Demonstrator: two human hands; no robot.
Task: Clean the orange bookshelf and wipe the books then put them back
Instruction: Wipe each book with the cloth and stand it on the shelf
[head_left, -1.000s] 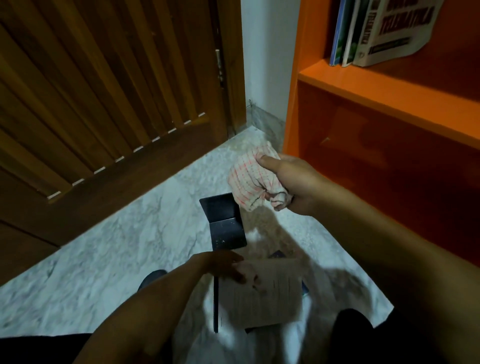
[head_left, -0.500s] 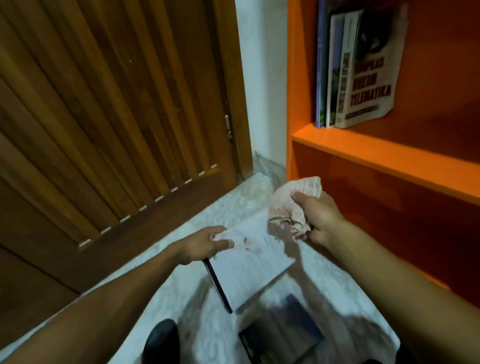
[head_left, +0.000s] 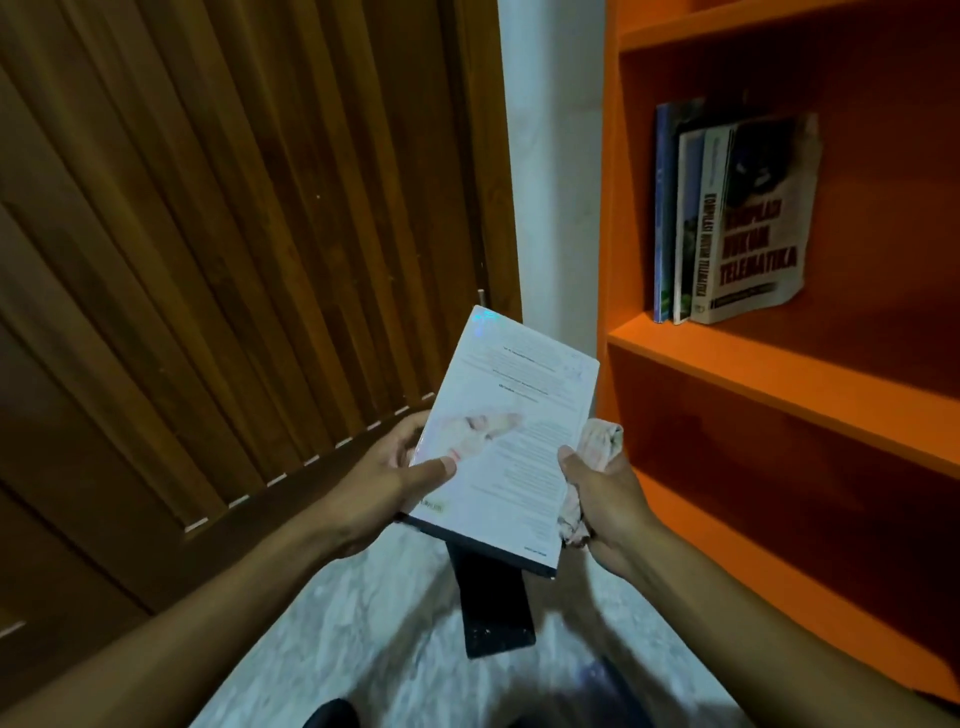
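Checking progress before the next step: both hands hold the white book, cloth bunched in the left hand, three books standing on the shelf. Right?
Not quite: the head view shows the cloth bunched in the right hand, not the left hand. Both hands do hold the white book, and three books stand on the shelf.

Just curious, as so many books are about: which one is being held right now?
The white-covered book, gripped by the left hand and right hand; the others stand upright on the orange shelf.

Dim, warm indoor light. Glare washes out the white book cover (head_left: 511, 436), its print barely legible. Motion blur on near floor (head_left: 363, 639) and lower frame; spines of the shelved books (head_left: 727, 218) soft. Deep shadow inside bookshelf (head_left: 779, 374) recesses. Wide-angle bowing at left edge, door slats (head_left: 234, 234) curve.
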